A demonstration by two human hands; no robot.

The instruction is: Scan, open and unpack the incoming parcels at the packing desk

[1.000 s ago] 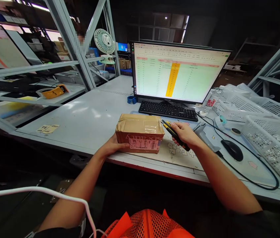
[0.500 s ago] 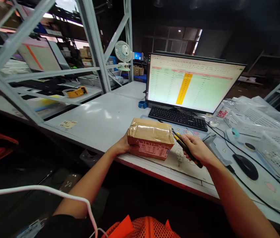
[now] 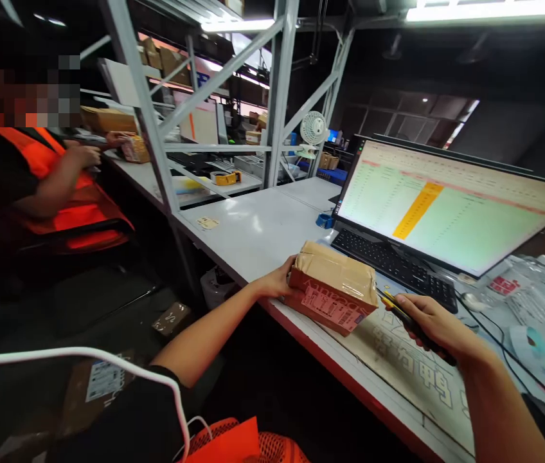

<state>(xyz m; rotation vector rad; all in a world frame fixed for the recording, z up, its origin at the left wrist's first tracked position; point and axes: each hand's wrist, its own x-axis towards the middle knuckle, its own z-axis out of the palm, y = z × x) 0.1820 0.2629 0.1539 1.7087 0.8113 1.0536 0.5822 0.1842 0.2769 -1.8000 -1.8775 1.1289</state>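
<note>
A taped brown cardboard box with a printed pink-red side and a label sits near the table's front edge. My left hand grips its left end, the fingertips partly hidden behind it. In my right hand is a black and yellow utility knife, fingers wrapped round its handle. Its tip points at the right end of the box, close to the upper corner; I cannot tell whether the blade touches. Under the box lies a flat cardboard sheet with pale printed characters.
Behind the box stand a black keyboard and a monitor. A blue tape roll lies left of them; clear plastic bags and cables are at right. A metal rack post separates a co-worker in an orange vest.
My view has swung left, bringing the co-worker into sight and shifting the table scene rightward. Both hands keep their holds on the box and the knife.
</note>
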